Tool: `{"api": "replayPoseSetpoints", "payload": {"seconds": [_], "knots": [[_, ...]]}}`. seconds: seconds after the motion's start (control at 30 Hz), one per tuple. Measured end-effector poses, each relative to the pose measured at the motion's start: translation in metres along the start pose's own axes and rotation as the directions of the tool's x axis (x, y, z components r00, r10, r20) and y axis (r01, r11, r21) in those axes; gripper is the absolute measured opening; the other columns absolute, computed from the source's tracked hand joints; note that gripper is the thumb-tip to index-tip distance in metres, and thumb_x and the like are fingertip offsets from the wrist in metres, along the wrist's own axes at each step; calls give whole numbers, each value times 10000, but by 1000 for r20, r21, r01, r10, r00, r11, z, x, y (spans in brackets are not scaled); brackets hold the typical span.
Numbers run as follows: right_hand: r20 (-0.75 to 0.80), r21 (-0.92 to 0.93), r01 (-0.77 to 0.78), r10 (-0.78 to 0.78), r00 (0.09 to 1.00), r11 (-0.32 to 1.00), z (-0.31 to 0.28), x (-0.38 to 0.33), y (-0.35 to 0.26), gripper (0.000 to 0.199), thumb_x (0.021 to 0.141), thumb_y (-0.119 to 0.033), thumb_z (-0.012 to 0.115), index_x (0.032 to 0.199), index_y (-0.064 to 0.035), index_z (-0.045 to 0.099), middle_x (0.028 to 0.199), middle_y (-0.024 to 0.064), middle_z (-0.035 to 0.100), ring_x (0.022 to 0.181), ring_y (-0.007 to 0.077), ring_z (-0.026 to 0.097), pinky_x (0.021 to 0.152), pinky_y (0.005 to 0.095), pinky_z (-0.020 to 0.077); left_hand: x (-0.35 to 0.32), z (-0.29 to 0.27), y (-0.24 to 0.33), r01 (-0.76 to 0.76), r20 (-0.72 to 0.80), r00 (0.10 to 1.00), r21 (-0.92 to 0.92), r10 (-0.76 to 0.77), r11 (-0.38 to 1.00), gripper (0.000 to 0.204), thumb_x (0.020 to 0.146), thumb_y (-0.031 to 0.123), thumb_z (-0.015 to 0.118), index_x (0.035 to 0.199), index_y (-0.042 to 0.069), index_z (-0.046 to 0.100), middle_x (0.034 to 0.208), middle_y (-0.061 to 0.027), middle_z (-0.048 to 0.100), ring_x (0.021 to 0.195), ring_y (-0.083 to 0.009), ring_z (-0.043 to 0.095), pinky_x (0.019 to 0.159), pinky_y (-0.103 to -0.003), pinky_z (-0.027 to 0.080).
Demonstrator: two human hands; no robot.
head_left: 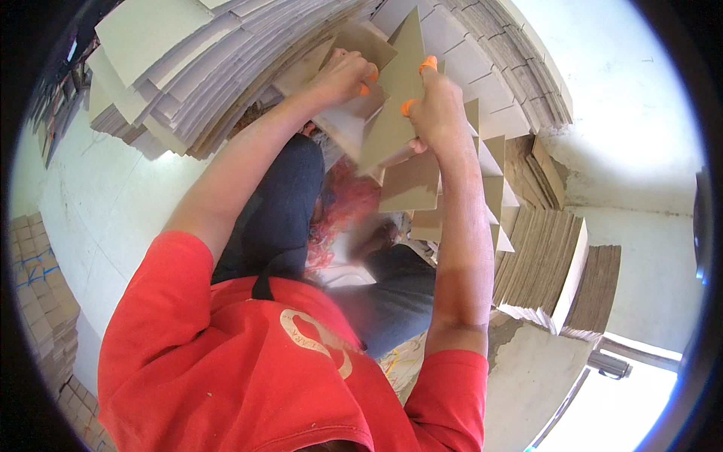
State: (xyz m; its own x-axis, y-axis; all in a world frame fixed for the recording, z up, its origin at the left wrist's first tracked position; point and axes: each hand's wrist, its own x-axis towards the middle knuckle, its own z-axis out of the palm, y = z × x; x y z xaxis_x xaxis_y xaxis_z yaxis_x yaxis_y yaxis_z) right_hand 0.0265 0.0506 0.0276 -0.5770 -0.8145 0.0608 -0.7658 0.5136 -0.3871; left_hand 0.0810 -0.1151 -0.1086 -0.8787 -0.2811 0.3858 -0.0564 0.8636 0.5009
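Both hands are raised in front of me amid grey-brown cardboard strips that cross to form a divider grid (410, 188). My left hand (343, 79) is closed on a cardboard piece (369, 49) at the far end, orange finger covers on its tips. My right hand (437, 109), also with orange finger covers, grips the edge of a tall upright cardboard sheet (395, 98) standing between the hands. More crossed strips of the grid show beneath and beside my right forearm. The fingertips behind the cardboard are partly hidden.
A large fanned stack of cardboard sheets (166, 68) lies at the far left. Slotted cardboard strips (482, 64) are stacked along the far right. Cardboard bundles (538, 264) stand at the right. Tied bundles (45, 294) are piled at the left edge. Reddish strands (350, 196) lie between my legs.
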Motion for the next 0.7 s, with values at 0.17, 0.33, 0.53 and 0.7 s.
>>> {"api": "replayPoseSetpoints", "payload": {"seconds": [0.17,0.33,0.53,0.7], "knots": [[-114,-3,13,-13,993,1000,24,0,24,461,781,90,584,1231,125,491,900,272,638,555,337,664,354,360,509,4,-6,5,-19,89,996,-45,23,999,205,677,99,783,866,117,705,848,-94,610,963,-295,554,867,-424,381],[72,163,-170,160,985,972,-15,10,6,438,793,74,584,1213,136,477,862,283,638,516,344,650,371,368,515,3,-10,4,34,83,996,-26,-32,999,218,688,105,774,892,108,698,867,-119,610,926,-336,568,835,-424,406],[152,-84,-38,51,987,996,57,-1,39,381,807,0,615,1155,124,522,865,277,651,716,395,655,613,445,533,9,-20,20,70,119,990,25,-73,997,239,694,140,779,918,117,699,931,-122,629,961,-344,560,873,-414,429],[104,-22,-23,25,994,999,59,-31,27,616,798,-293,758,1205,99,512,852,229,667,821,396,662,701,463,525,4,-17,11,69,84,994,67,-75,995,427,681,142,800,1087,156,671,1109,-124,603,1105,-327,521,957,-444,413]]}}
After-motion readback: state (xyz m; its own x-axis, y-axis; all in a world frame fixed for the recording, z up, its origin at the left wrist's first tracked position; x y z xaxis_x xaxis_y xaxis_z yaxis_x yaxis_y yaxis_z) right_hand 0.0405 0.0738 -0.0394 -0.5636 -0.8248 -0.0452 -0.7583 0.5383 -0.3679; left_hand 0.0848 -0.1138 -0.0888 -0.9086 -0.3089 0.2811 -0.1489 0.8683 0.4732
